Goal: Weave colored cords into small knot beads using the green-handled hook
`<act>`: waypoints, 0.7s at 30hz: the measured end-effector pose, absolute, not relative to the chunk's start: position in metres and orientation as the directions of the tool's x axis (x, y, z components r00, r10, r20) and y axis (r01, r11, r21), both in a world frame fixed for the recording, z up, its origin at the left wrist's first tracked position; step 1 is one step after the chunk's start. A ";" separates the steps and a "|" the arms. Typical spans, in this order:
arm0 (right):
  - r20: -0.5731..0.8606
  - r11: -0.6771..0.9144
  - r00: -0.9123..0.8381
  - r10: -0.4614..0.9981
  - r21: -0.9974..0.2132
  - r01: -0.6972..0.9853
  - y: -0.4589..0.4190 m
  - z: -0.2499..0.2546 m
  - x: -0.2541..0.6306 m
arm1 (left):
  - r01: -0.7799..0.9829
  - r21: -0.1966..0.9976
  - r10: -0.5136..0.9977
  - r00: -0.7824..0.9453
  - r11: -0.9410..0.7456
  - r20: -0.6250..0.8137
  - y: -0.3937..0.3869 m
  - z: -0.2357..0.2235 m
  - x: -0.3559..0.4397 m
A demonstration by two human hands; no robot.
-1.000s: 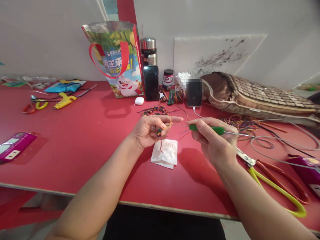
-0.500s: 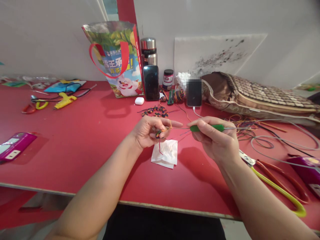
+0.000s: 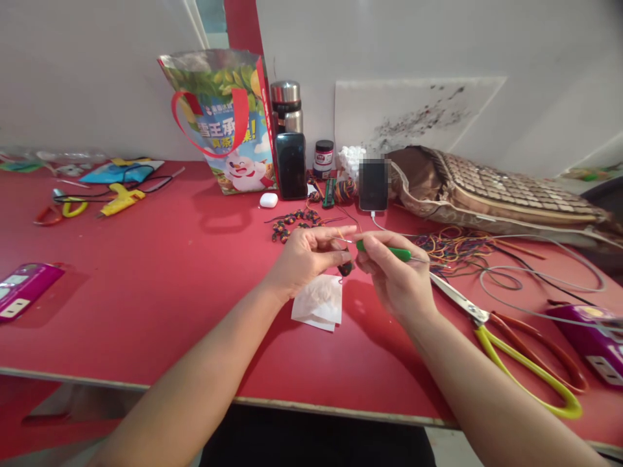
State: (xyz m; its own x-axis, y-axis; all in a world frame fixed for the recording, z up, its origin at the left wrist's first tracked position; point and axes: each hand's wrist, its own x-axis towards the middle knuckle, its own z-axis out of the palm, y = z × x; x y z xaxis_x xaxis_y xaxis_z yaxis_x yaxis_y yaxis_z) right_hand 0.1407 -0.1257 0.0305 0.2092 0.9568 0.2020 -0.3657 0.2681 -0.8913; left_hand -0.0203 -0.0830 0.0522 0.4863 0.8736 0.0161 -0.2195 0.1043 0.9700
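In the middle of the head view, my left hand (image 3: 311, 256) pinches a small dark multicoloured crocheted piece (image 3: 345, 268) between thumb and fingers. A strand of orange yarn (image 3: 341, 233) loops over its outstretched index finger. My right hand (image 3: 402, 275) is closed around the green handle of a crochet hook (image 3: 398, 253). The hook's thin metal tip points left and reaches the yarn at my left fingers; whether it sits inside a stitch I cannot make out. Beneath the hands lies a folded white tissue (image 3: 318, 305). A dark and orange knotted chain (image 3: 287, 224) rests just behind my left hand.
Large scissors (image 3: 479, 316) with red and yellow handles lie beside my right forearm. Tangled yarn (image 3: 452, 246) and cables spread behind them. Two phones (image 3: 291, 165), a bag (image 3: 228, 130), a flask (image 3: 287, 104) and a cushion (image 3: 520, 185) line the back. A yellow glue gun (image 3: 119, 201) lies left.
My two hands have come closer together, the left moving right and the right moving left with the hook. The crocheted piece has shifted right, toward my left fingertips.
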 end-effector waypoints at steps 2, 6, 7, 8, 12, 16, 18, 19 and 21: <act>0.207 0.265 0.193 0.959 -0.897 -0.354 -0.126 0.027 0.143 | -0.197 0.975 0.868 0.497 0.104 0.008 -0.083 0.053 -0.020; 0.256 0.268 0.080 0.963 -0.907 -0.324 -0.127 0.023 0.144 | -0.185 0.979 0.828 0.560 0.082 0.037 -0.084 0.053 -0.018; 0.265 0.270 0.060 0.962 -0.910 -0.315 -0.127 0.023 0.144 | -0.183 0.980 0.815 0.577 0.073 0.047 -0.085 0.053 -0.018; 0.271 0.273 0.050 0.961 -0.913 -0.303 -0.126 0.023 0.144 | -0.180 0.981 0.804 0.592 0.067 0.054 -0.085 0.053 -0.018; 0.335 0.336 0.039 0.941 -0.921 -0.194 -0.123 0.027 0.150 | -0.160 0.984 0.793 0.608 0.083 0.032 -0.084 0.050 -0.020; 0.420 0.418 -0.041 0.907 -0.907 -0.057 -0.120 0.032 0.157 | -0.186 0.977 0.780 0.625 0.102 0.037 -0.080 0.049 -0.026; 0.411 0.406 -0.063 0.909 -0.910 -0.082 -0.118 0.032 0.158 | -0.183 0.978 0.762 0.646 0.105 0.039 -0.078 0.049 -0.028; 0.399 0.390 -0.069 0.914 -0.914 -0.113 -0.118 0.032 0.158 | -0.175 0.978 0.757 0.652 0.111 0.031 -0.078 0.049 -0.029; 0.383 0.367 -0.079 0.920 -0.916 -0.164 -0.117 0.030 0.157 | -0.154 0.980 0.762 0.648 0.129 0.002 -0.077 0.048 -0.030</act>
State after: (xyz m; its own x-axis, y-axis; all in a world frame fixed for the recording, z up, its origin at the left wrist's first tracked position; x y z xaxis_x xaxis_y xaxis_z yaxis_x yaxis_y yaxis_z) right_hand 0.1566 -0.1166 0.0301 -0.0790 0.9204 0.3829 -0.1640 0.3668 -0.9157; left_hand -0.0300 -0.0771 0.0484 0.6479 0.7617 0.0021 -0.1545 0.1288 0.9796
